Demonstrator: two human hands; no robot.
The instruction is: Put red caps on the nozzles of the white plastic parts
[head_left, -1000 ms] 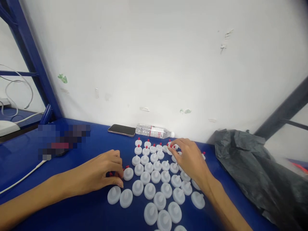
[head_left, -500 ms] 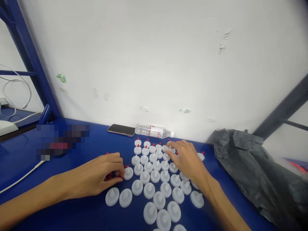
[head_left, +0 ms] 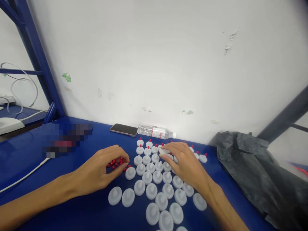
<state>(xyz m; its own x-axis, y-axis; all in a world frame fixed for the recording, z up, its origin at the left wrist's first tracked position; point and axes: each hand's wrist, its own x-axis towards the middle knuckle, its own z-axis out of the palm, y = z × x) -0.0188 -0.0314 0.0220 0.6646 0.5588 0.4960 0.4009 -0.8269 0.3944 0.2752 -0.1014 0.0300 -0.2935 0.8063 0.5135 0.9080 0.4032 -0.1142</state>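
My left hand [head_left: 106,165] is closed in a pinch over a loose pile of small red caps [head_left: 116,163]. Whatever is between its thumb and fingertips is too small to make out. Beside them lies a round white spouted lid [head_left: 130,173]. My right hand [head_left: 184,160] reaches over the back rows, its thumb and forefinger around a white lid [head_left: 164,150]; its other fingers hide some lids behind. Several back-row lids carry red caps on their spouts, such as this capped lid [head_left: 203,158]. The nearer lids, like this uncapped lid [head_left: 152,214], show bare spouts.
A phone [head_left: 124,129] and a clear plastic bottle [head_left: 156,131] lie along the wall behind the lids. To the right is a dark plastic bag [head_left: 243,160]. A white cable [head_left: 26,176] runs along the left of the blue table [head_left: 81,215].
My left hand has shifted its fingers up and right, bringing the red pile into view. My right hand has moved a little left and toward me, uncovering capped lids at the back right.
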